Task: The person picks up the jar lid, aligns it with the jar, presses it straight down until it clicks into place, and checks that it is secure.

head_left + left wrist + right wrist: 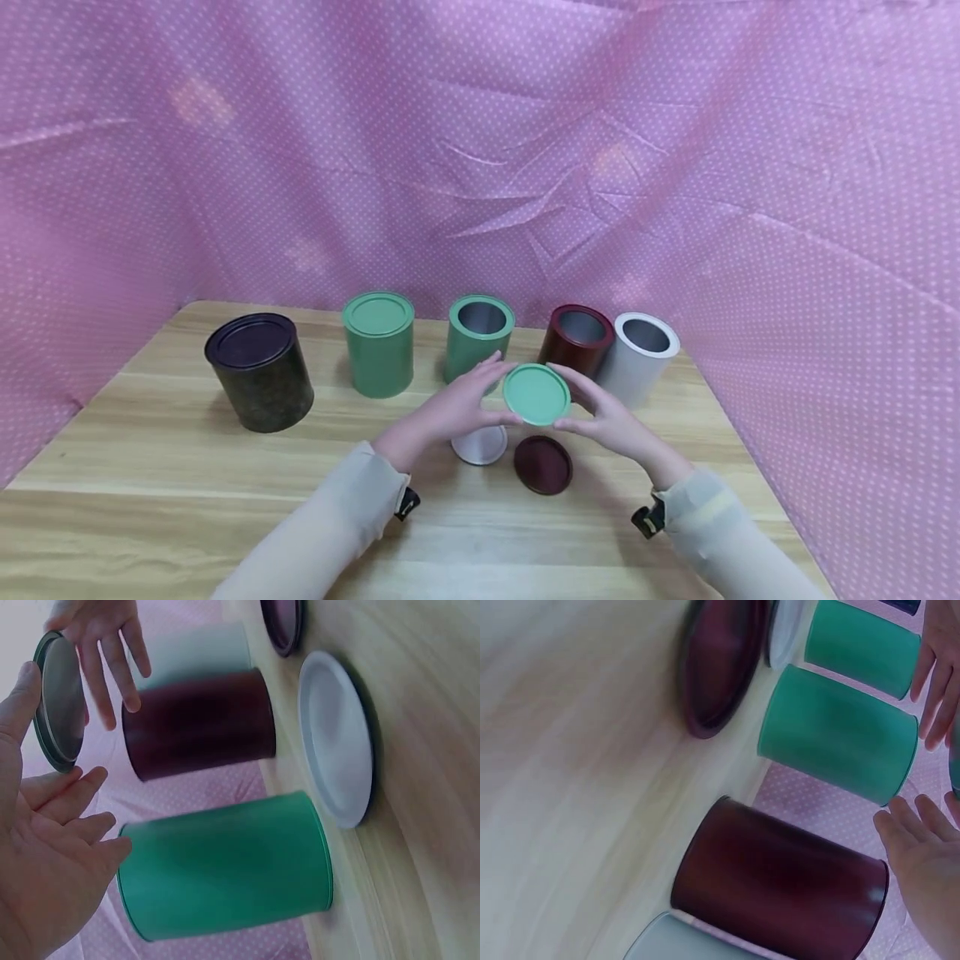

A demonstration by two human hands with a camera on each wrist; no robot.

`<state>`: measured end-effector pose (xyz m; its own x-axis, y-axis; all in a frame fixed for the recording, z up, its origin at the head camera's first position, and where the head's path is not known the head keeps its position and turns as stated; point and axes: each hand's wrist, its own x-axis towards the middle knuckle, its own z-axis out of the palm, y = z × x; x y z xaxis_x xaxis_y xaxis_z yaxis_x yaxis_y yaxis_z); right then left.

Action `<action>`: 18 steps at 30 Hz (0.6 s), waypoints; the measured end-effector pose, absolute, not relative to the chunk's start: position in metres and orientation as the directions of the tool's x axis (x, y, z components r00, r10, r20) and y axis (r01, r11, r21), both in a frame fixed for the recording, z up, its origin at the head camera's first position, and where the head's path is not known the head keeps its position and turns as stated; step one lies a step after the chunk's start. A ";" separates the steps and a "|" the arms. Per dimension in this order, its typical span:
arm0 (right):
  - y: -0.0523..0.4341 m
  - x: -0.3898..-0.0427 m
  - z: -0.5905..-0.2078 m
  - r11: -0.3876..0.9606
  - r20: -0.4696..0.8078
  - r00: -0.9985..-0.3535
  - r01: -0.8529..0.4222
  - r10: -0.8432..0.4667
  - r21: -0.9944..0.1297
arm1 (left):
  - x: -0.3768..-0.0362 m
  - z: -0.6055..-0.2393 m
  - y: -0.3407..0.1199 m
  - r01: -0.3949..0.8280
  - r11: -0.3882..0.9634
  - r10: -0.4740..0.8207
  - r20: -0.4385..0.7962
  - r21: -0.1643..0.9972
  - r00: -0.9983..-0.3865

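Observation:
A round green lid (537,395) is held up off the table between both hands. My left hand (461,402) grips its left edge between thumb and fingers. From the opposite side my right hand (617,422) holds the right edge, thumb below and fingers above. The left wrist view shows the grey underside of the lid (63,701). Behind the hands stands an uncovered green can (480,333), partly hidden by the left hand. On the table under the hands lie a white lid (480,446) and a dark red lid (543,465).
Uncovered dark red (576,337) and white (641,358) cans stand side by side at the back right. Further left are a lidded green can (381,358) and a lidded black can (262,379). Pink dotted cloth (480,167) hangs around the wooden table (150,517).

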<state>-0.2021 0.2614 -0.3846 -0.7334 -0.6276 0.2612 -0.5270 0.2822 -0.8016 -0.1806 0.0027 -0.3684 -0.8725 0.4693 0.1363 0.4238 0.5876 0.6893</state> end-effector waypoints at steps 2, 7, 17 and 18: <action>0.256 -0.205 -0.383 0.290 0.255 -0.737 -0.523 -0.626 -0.801 | -0.181 -0.367 -0.001 0.410 0.583 0.451 0.140 0.701 -0.881; 0.245 -0.213 -0.374 0.292 0.231 -0.744 -0.500 -0.627 -0.815 | -0.185 -0.359 -0.010 0.367 0.608 0.413 0.114 0.704 -0.904; 0.228 -0.232 -0.358 0.308 0.219 -0.748 -0.496 -0.627 -0.812 | -0.199 -0.350 -0.025 0.325 0.627 0.367 0.100 0.708 -0.925; 0.227 -0.234 -0.357 0.301 0.227 -0.743 -0.502 -0.629 -0.811 | -0.200 -0.349 -0.026 0.324 0.622 0.368 0.099 0.713 -0.924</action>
<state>-0.2339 0.2268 -0.3570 -0.7431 -0.6294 0.2272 -0.5024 0.3005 -0.8107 -0.1997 -0.0263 -0.3490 -0.9245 0.3681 0.0993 0.3242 0.6221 0.7126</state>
